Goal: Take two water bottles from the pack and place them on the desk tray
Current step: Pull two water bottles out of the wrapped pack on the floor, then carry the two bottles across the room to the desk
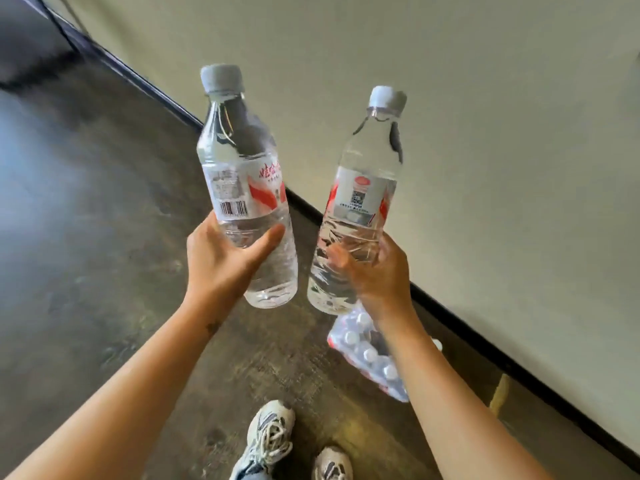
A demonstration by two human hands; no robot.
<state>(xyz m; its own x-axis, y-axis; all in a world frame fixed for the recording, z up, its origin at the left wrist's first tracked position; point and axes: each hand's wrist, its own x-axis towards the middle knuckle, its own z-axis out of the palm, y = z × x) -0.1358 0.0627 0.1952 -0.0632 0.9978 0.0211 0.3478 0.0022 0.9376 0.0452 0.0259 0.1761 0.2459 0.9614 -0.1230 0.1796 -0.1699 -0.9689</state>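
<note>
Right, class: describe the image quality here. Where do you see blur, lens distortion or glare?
Head view: wide-angle bending curves the dark baseboard and stretches the forearms toward the edges; the floor at left is smeared by blur and carries a pale sheen; the bottle labels are soft, their print unreadable; the left bottle and right bottle show bright highlights; the pack below is blurry.

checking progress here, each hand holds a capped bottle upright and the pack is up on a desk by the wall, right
Not quite. The left hand and right hand do each hold a capped bottle roughly upright, but the pack lies on the floor by the wall, not on a desk. The head view shows it below the right arm; no desk is in view.
</note>
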